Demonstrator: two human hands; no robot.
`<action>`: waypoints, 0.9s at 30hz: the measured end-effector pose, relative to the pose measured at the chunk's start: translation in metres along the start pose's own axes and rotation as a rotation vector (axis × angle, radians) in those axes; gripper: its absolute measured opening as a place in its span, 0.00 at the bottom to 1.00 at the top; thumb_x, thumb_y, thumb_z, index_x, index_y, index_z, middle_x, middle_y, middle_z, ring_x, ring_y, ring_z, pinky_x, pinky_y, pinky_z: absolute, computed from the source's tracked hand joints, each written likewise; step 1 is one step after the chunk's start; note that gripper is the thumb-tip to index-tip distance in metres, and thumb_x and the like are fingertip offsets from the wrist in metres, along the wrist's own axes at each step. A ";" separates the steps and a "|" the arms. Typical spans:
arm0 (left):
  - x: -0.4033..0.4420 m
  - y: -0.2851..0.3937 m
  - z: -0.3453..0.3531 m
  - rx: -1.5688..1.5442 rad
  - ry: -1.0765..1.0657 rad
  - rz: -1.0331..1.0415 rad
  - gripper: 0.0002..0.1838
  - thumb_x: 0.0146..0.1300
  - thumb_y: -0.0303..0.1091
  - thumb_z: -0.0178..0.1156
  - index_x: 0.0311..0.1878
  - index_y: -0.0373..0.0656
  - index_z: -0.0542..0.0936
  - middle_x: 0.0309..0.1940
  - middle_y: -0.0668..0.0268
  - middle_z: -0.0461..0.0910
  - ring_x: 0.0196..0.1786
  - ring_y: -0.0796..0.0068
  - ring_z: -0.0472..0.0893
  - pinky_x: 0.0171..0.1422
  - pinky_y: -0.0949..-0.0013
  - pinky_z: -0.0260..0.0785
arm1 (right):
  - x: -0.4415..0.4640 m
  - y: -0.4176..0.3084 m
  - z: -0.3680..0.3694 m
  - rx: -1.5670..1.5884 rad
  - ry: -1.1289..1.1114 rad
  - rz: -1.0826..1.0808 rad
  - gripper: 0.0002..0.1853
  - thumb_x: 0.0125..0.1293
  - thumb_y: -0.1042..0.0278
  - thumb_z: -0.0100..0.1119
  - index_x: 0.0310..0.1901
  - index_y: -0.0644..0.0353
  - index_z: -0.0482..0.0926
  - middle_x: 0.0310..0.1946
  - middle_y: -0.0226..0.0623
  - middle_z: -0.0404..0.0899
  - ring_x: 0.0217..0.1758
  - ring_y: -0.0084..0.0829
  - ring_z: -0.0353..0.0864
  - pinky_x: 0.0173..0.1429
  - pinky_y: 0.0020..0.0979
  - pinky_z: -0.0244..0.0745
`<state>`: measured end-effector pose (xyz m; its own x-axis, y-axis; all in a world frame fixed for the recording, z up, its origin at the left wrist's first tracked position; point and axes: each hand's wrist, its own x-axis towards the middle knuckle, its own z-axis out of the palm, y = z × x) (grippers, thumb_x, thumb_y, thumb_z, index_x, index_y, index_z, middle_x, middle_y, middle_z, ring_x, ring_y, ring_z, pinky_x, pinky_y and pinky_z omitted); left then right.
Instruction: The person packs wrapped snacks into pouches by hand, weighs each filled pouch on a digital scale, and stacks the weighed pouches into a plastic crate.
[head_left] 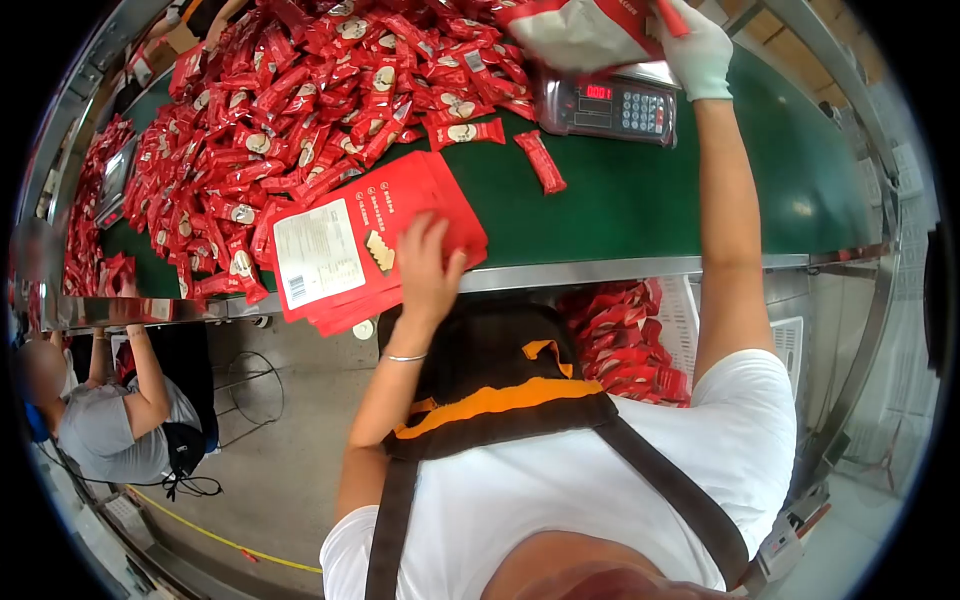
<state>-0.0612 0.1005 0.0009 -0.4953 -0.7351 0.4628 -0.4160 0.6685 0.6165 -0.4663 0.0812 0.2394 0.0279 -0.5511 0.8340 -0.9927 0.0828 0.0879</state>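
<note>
My left hand [428, 270], bare with a bracelet at the wrist, rests on a stack of flat red pouches [410, 185] at the table's near edge. Its fingers are apart on the top pouch, which has a white label. My right hand [700, 60], in a white glove, is closed on the edge of a red and white bag [585, 38] at the top of the view. This bag is above a digital scale [610, 108] with a lit red display; part of the bag is cut off. One small red packet [541, 162] lies alone between stack and scale.
A large heap of small red wrapped packets [300, 110] covers the left of the green table [790, 190]. Below the metal edge, a white crate [680, 320] holds filled red bags [620, 340]. Another person [130, 420] works at the left, near a second scale [118, 180].
</note>
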 end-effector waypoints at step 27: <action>-0.015 -0.003 0.045 0.228 -0.081 -0.035 0.28 0.56 0.48 0.64 0.58 0.44 0.77 0.63 0.62 0.73 0.69 0.59 0.69 0.73 0.46 0.57 | -0.315 -0.074 0.008 0.113 -0.423 1.028 0.16 0.62 0.68 0.68 0.49 0.64 0.78 0.41 0.39 0.82 0.44 0.33 0.82 0.54 0.33 0.78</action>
<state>-0.0867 0.1149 -0.0368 -0.5337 -0.7527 0.3855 -0.5907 0.6580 0.4669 -0.4021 0.2424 -0.0341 -0.8332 -0.5043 0.2271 -0.5265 0.5975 -0.6048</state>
